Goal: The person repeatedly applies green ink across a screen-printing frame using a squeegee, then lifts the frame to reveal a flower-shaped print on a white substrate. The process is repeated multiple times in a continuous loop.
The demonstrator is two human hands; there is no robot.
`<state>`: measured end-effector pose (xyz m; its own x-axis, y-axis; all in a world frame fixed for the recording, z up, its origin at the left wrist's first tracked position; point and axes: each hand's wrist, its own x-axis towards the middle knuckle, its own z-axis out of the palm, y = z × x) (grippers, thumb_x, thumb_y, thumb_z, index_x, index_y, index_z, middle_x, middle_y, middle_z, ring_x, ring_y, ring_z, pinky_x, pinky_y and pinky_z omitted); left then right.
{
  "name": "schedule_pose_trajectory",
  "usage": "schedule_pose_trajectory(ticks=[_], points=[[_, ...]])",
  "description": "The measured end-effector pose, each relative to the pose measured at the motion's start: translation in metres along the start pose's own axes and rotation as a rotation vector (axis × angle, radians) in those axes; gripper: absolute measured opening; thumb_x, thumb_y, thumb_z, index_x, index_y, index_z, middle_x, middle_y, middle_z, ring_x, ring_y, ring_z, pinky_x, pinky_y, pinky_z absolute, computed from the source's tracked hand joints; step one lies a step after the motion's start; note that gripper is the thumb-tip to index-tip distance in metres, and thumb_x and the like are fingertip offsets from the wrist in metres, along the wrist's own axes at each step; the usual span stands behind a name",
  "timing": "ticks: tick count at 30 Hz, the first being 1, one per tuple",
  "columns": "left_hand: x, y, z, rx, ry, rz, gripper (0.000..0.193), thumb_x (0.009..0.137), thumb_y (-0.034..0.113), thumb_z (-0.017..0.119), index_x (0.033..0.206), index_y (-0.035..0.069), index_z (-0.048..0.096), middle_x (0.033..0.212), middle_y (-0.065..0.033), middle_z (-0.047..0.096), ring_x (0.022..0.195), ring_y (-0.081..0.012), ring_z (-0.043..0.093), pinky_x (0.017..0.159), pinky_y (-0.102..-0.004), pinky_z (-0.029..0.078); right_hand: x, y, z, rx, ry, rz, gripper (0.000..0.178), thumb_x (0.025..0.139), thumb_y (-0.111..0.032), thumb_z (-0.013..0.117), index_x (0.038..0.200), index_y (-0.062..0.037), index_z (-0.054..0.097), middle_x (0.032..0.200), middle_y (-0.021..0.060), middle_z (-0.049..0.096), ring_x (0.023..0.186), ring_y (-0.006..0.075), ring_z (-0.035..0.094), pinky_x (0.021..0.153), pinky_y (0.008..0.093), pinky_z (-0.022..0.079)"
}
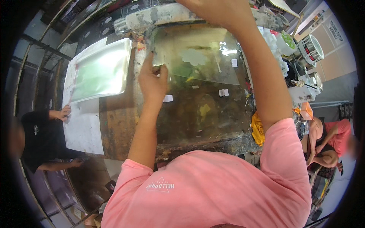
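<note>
A clear plastic sheet (197, 57) printed with a pale flower shape lies tilted over the glass-topped work table (205, 114). My left hand (153, 81) pinches the sheet's left edge between thumb and fingers. My right hand (215, 10) reaches over the table's far rail, above the sheet's top edge. The picture's upper rim cuts off its fingers, so its grip is hidden. Small white tape pieces (223, 92) sit on the glass below the sheet.
A stack of clear sheets (100, 70) rests on white paper (81, 129) to the left, where a person in black has a hand (65, 112). A yellow cloth (257, 129) hangs at the table's right corner. Containers and a round appliance (311, 47) crowd the right; another person (329, 140) sits there.
</note>
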<state>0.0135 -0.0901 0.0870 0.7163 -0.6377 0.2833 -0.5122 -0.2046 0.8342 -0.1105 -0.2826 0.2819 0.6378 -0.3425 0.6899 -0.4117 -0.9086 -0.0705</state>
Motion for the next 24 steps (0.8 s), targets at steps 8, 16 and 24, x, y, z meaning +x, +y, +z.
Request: schedule_pose_trajectory(ticks=[8, 16, 24], points=[[-0.001, -0.062, -0.125, 0.014, 0.246, -0.15, 0.07, 0.088, 0.002, 0.074, 0.153, -0.005, 0.051, 0.093, -0.0151, 0.078, 0.079, -0.0113, 0.071, 0.069, -0.025, 0.053, -0.01, -0.006, -0.002, -0.013, 0.006, 0.022, 0.049, 0.092, -0.046, 0.06, 0.074, -0.0012, 0.072, 0.077, 0.0205, 0.072, 0.076, 0.0393, 0.07, 0.084, 0.0494, 0.048], [-0.003, -0.149, -0.25, 0.241, 0.505, -0.183, 0.074, 0.086, 0.005, 0.075, 0.154, -0.006, 0.048, 0.138, -0.0255, 0.065, 0.084, -0.0191, 0.071, 0.073, -0.0295, 0.057, -0.015, -0.014, -0.003, -0.039, 0.047, -0.021, 0.046, 0.091, -0.044, 0.063, 0.074, -0.0016, 0.07, 0.075, 0.021, 0.07, 0.077, 0.0403, 0.07, 0.077, 0.0533, 0.049], [-0.017, -0.133, -0.22, 1.075, 0.688, -0.18, 0.069, 0.102, 0.049, 0.065, 0.161, 0.017, 0.048, 0.166, -0.0264, 0.038, 0.159, -0.0378, 0.029, 0.121, -0.0723, 0.016, -0.023, -0.004, 0.007, -0.076, 0.012, -0.028, 0.051, 0.101, -0.052, 0.059, 0.106, -0.0033, 0.074, 0.096, 0.0197, 0.073, 0.089, 0.0399, 0.066, 0.087, 0.0443, 0.046]])
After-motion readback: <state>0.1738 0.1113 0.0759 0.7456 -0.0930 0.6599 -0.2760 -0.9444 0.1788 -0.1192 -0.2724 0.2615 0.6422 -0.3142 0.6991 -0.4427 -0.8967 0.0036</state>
